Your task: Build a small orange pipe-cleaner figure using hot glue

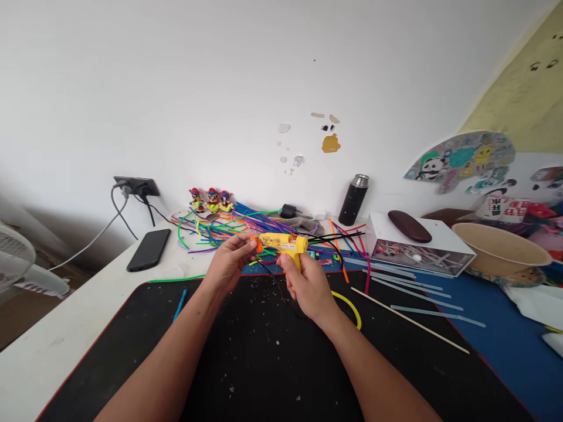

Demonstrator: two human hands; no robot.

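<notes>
My right hand [305, 284] is closed around the handle of a yellow hot glue gun [281, 241], whose nozzle end points left. Between the fingertips of my left hand [233, 258] is a small orange piece [257, 244], perhaps bent pipe cleaner, right at the gun's nozzle. Whether the two touch, I cannot tell. Both hands are above the black mat [246, 363]. Behind them lies a heap of coloured pipe cleaners [264, 220]. A yellow pipe cleaner [352, 308] curves on the mat beside my right wrist.
Translucent glue sticks [417, 287] and a wooden stick [409, 319] lie to the right. A white box [422, 243], a beige bowl [501, 246] and a black thermos [354, 200] stand behind. A phone [148, 249] rests at left; small figures [212, 200] stand by the wall.
</notes>
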